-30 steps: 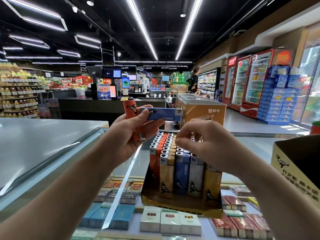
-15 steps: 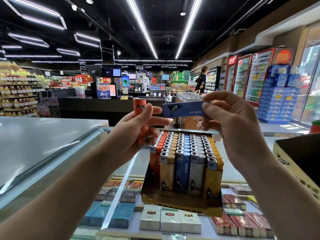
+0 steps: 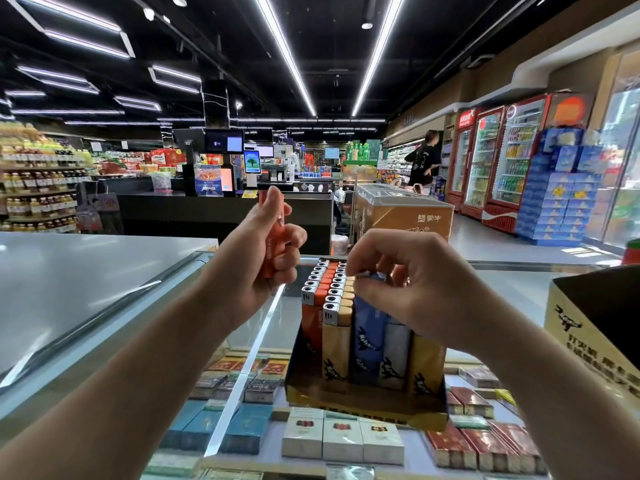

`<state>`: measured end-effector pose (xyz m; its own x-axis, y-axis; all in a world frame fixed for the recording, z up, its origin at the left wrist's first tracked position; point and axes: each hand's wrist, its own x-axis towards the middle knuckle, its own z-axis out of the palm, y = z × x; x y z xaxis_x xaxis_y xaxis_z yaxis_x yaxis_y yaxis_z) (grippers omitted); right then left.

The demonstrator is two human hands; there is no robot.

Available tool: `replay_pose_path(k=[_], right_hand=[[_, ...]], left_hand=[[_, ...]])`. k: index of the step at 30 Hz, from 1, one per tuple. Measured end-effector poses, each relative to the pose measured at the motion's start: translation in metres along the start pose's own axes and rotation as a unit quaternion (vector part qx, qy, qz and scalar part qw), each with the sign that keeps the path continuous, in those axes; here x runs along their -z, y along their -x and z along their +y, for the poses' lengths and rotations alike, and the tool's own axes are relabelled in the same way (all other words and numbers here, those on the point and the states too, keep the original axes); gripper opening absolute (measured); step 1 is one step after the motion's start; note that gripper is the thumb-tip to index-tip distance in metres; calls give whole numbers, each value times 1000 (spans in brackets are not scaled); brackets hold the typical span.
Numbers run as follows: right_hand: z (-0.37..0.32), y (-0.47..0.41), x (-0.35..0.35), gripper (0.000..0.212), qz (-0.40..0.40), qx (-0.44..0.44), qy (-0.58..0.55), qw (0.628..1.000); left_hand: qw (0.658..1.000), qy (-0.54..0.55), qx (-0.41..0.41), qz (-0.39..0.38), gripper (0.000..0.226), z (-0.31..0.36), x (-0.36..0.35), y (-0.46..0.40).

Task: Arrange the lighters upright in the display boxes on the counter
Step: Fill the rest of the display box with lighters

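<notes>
Left hand grips an orange lighter upright, above the counter. Right hand pinches a blue lighter standing in the box at the counter's near edge.

Cigarette packs under glass; drink fridges beyond.

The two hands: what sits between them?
In the head view, the left hand grips an orange lighter; between it and the right hand stand upright lighter rows in the display box.
</notes>
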<state>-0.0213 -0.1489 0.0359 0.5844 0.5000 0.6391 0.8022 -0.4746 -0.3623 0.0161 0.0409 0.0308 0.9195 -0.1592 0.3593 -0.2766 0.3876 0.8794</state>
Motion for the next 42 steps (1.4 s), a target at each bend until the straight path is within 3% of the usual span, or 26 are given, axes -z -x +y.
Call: replay_pose_path(k=[4, 9, 19, 29, 32, 35, 39, 42], right_hand=[[2, 0, 0, 21, -59, -28, 39, 997], [1, -1, -1, 21, -114, -34, 15, 993], [1, -1, -3, 30, -108, -26, 38, 993], [1, 0, -2, 28, -164, -68, 65, 982], [1, 0, -1, 29, -134, -63, 27, 989], [1, -1, 1, 23, -38, -35, -20, 998], [0, -2, 0, 32, 15, -19, -95, 995], [-3, -1, -4, 30, 43, -1, -127, 991]], left_hand=[[1000, -15, -10, -7, 30, -1, 0, 0], [998, -62, -15, -8, 32, -2, 0, 1], [995, -100, -22, -20, 28, -2, -1, 4], [990, -138, -16, 18, 29, 1, 1, 4], [994, -104, -21, -4, 23, 1, 1, 3], [998, -53, -20, -40, 15, 2, 2, 2], [995, -15, -8, -97, 50, 1, 3, 3], [994, -22, -7, -107, 51, 1, 4, 2]])
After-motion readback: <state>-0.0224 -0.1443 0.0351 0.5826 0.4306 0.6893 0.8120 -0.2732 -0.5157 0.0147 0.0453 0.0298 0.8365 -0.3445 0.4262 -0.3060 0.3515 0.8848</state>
